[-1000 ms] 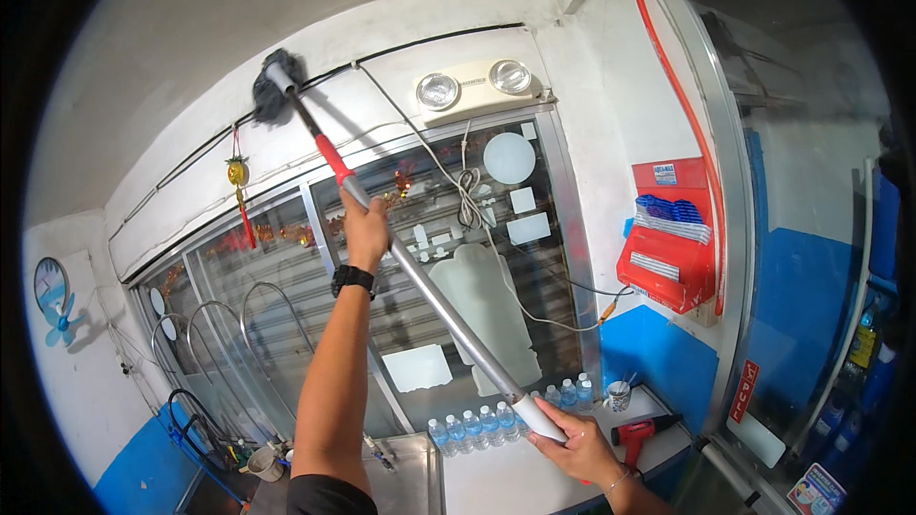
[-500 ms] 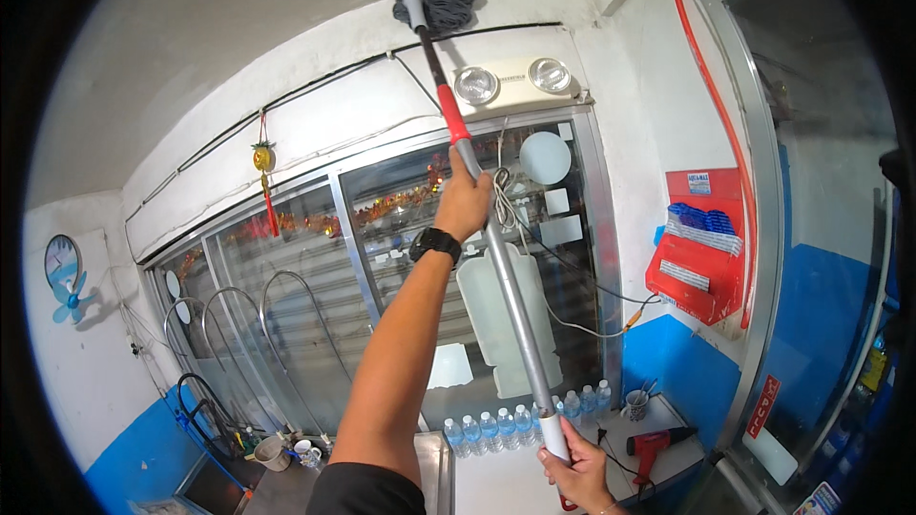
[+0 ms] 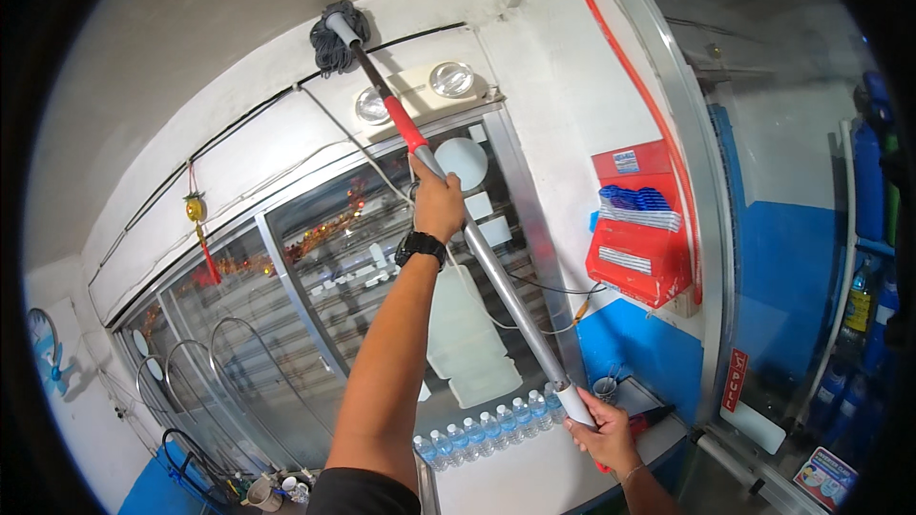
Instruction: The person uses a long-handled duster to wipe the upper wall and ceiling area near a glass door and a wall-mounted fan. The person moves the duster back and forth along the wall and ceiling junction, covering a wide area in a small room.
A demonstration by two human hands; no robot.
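A long-handled string mop point(image 3: 501, 272) slants up across the view, its dark grey head point(image 3: 336, 38) pressed against the upper wall close under the ceiling. My left hand point(image 3: 439, 205), with a black watch point(image 3: 420, 249) on its wrist, is wrapped round the metal pole just below the red sleeve. Lower down, my right hand point(image 3: 606, 434) grips the white end piece of the handle. Beside the mop's upper shaft sits a twin-lamp emergency light point(image 3: 415, 95), and a black cable point(image 3: 420, 41) runs along the wall near the mop head.
Sliding glass windows point(image 3: 334, 277) stand behind the pole. Several water bottles point(image 3: 487, 434) line the white counter point(image 3: 506, 477). A red wall holder point(image 3: 639, 229) and a glass door point(image 3: 763, 305) are at the right. A gold hanging ornament point(image 3: 196, 210) dangles at the left.
The view has turned to the right, so the wall and windows sit further left. The mop head has shifted left along the wall past the lamps. Both hands keep their hold.
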